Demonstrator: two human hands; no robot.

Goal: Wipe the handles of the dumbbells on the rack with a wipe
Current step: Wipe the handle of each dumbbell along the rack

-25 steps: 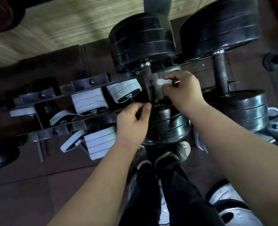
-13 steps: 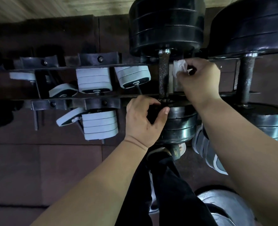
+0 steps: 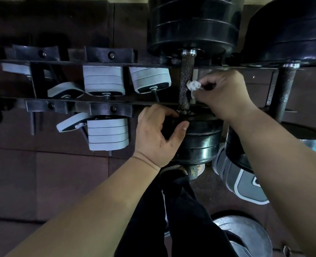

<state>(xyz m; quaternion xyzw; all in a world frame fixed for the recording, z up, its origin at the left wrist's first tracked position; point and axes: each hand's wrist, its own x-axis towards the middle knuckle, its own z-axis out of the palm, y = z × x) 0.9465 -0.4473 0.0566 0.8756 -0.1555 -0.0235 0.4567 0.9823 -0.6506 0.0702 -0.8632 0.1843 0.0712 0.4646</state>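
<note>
Edges are cutting off the middle dumbbell [image 3: 186,80] at 12 o'clock and the right dumbbell [image 3: 285,89] at 2 o'clock. The left hand [image 3: 157,138] is partly covering the near plates [image 3: 201,143], the right hand [image 3: 225,93] the wipe [image 3: 194,85].

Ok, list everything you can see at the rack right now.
Centre round-plate dumbbell: one, black, knurled steel handle, across the rack rails.
Right round-plate dumbbell: one, black, beside it.
Square-plate dumbbells: several, grey, lower tier, left.
Metal rack: one, black, across the view.
Crumpled wipe: one, white, at the centre handle's right side.
Floor weights: at least two, grey, lower right.
Left hand: one, grips the centre dumbbell's near plates.
Right hand: one, pinches the wipe.
</note>
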